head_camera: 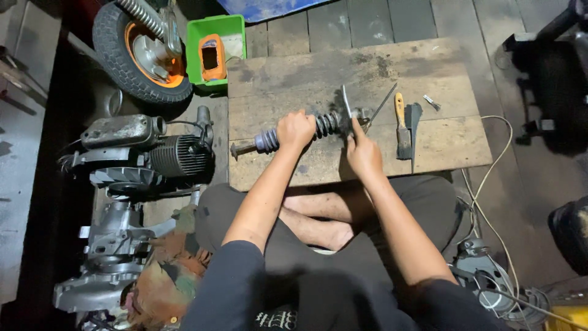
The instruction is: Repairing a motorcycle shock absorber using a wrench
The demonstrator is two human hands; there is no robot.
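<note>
Landmark: wooden board (441, 144), flat on the plank floor in front of crossed legs.
Shock absorber (306, 130): lying lengthwise across the board's middle, dark ribbed rubber boot around it, thin rod end poking out toward the board's left edge.
Left hand (295, 129): fingers curled shut around the shock absorber's boot, pressing it onto the board.
Right hand (362, 153): closed on a thin metal tool (346, 105) at the shock absorber's right end, forefinger stretched along it; exact pinch hard to tell.
Paintbrush (401, 125): on the board, just right of the hands, yellow handle, dark bristles toward the near edge.
Engine (147, 153): on the floor left of the board.
Wheel (144, 52): beyond the board's far-left corner, orange hub.
Green bin (196, 43): touching the board's far-left edge, orange part inside.
</note>
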